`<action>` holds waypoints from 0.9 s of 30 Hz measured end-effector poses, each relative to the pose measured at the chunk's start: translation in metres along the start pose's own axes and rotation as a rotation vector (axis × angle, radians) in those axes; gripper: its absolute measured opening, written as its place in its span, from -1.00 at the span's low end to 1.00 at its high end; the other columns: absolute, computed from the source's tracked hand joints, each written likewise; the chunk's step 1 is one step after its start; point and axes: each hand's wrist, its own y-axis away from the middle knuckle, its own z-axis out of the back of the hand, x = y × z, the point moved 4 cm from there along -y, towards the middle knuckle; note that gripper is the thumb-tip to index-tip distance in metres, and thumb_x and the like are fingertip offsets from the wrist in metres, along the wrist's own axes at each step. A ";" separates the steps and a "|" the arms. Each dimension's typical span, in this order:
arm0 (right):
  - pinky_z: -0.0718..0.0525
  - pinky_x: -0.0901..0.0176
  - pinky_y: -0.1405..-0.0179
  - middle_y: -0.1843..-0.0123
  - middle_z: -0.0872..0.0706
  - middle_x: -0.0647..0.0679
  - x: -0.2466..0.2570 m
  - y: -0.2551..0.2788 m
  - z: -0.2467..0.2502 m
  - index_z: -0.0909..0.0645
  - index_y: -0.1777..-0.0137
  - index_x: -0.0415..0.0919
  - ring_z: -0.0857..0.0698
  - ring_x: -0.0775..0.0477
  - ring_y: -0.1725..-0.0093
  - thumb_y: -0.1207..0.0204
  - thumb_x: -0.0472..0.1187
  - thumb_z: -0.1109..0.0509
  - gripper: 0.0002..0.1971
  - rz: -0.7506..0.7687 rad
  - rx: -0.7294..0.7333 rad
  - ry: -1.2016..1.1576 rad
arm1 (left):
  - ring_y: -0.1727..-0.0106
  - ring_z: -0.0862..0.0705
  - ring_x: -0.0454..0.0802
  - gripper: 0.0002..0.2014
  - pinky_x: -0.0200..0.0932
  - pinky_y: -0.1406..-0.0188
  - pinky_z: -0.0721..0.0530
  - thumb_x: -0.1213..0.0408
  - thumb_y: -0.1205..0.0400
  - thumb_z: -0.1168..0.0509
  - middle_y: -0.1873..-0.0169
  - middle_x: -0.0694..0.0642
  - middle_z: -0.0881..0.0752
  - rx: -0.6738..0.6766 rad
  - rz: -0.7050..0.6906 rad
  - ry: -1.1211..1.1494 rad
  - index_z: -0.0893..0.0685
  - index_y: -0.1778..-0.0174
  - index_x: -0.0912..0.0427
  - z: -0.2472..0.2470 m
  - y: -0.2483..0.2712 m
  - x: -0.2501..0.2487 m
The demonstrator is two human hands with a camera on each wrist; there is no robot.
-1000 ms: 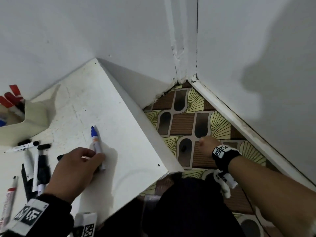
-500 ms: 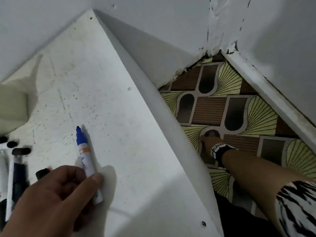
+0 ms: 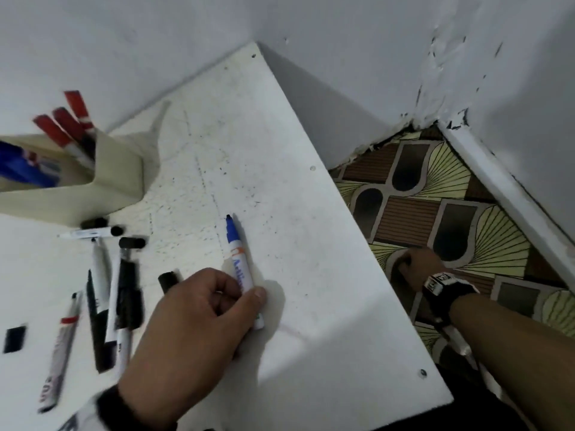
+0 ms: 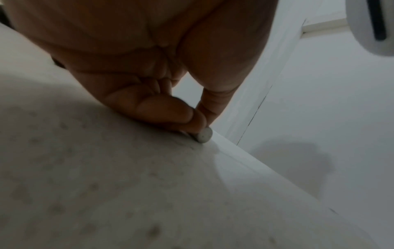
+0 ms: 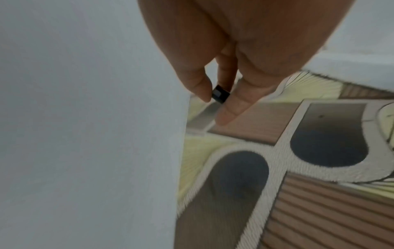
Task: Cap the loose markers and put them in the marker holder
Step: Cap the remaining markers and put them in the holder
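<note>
White tabletop [image 3: 280, 244] fills a corner above patterned flooring [image 3: 435, 197]. Left hand [image 3: 199, 318] pinches the blue marker [image 3: 241, 269], tip toward 12 o'clock. Right hand [image 5: 224, 70] pinches a black cap [image 5: 220, 96]

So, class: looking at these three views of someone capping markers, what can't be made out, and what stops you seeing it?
- Head view: the right hand sits below the table edge; what it pinches is hidden by its own back.
- Right wrist view: the small dark piece is mostly covered by fingers; cap or not is unclear.
- Left wrist view: the left hand hides all but the blue marker butt.
- Head view: the holder is cut by the left edge and blurred.
</note>
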 end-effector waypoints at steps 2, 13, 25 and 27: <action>-0.53 0.13 0.20 0.16 -0.72 -0.18 0.005 0.022 0.037 -0.73 0.08 -0.29 -0.62 -0.15 0.21 -0.66 -0.17 -0.41 -0.81 -0.036 -0.077 -0.054 | 0.56 -0.71 -0.12 -0.73 -0.07 0.35 -0.70 -0.01 -0.62 -0.46 0.52 -0.05 -0.81 -0.012 -0.064 -0.089 -0.71 0.22 0.13 0.008 0.004 -0.006; -0.77 -0.08 0.19 0.20 -0.85 0.13 0.046 0.186 0.203 -0.64 -0.13 0.19 -0.87 0.01 0.21 -0.51 0.58 -0.12 -0.44 0.050 -0.498 -0.465 | 0.40 -0.70 -0.09 -0.75 -0.08 0.27 -0.67 -0.08 -0.49 -0.38 0.40 -0.04 -0.81 -0.104 -0.134 0.045 -0.67 0.30 0.03 0.079 0.051 0.068; -0.85 0.11 0.31 0.15 -0.77 -0.31 0.286 0.343 0.209 -0.68 -0.12 -0.24 -0.77 -0.29 0.27 -0.68 -0.42 -0.37 -0.88 0.502 -0.328 -0.788 | 0.23 -0.69 0.05 -0.70 -0.12 0.35 -0.45 -0.02 -0.52 -0.33 0.38 0.06 -0.73 -0.224 0.026 -0.133 -0.61 0.36 0.15 0.154 0.060 0.200; -0.84 0.00 0.28 0.15 -0.77 -0.34 0.307 0.342 0.187 -0.69 -0.06 -0.20 -0.77 -0.26 0.29 -0.67 -0.41 -0.40 -0.89 0.507 -0.261 -0.786 | 0.21 -0.71 0.07 -0.68 -0.13 0.32 -0.49 -0.05 -0.49 -0.30 0.36 0.07 -0.75 -0.204 0.019 -0.159 -0.66 0.32 0.16 0.154 0.053 0.201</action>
